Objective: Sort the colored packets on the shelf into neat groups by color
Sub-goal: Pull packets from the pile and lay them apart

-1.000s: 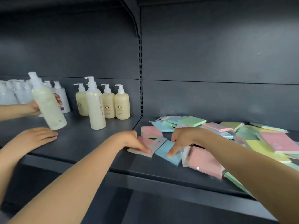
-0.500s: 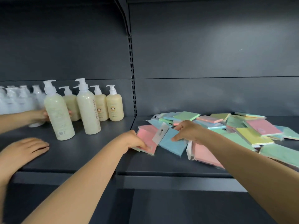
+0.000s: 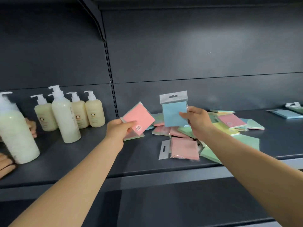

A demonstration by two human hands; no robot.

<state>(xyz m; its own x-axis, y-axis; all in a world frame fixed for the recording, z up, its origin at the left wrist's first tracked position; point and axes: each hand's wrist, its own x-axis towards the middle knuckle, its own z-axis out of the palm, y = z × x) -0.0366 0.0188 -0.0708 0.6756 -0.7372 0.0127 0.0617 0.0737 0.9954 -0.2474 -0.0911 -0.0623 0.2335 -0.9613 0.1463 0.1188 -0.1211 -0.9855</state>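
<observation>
**Two packets lifted off the shelf, one in each hand**

The left hand (image 3: 118, 128) holds a pink packet (image 3: 139, 117) above the shelf (image 3: 98, 154), thumb on its near face and fingers curled behind it; the packet is tilted, one corner pointing up. Just beneath it a green-edged packet (image 3: 133, 136) shows, though whether it lies on the shelf or is held too cannot be told. The right hand (image 3: 198, 120) pinches a blue packet (image 3: 174, 112) upright by its right edge, the clear hang tab at the top. Both grips are closed on their packets, and the two packets are held apart, side by side.

On the shelf to the right of the hands lies a loose pile of packets (image 3: 229, 123) in pink, green, yellow and blue, overlapping one another. Nearest the shelf edge is another pink packet (image 3: 184, 149), lying flat. Far right, more packets (image 3: 285, 113) lie well apart from the pile.

On the left stand cream pump bottles (image 3: 78, 112). Another person's hands (image 3: 6, 163) are around a large bottle (image 3: 16, 133) at the left edge.
</observation>
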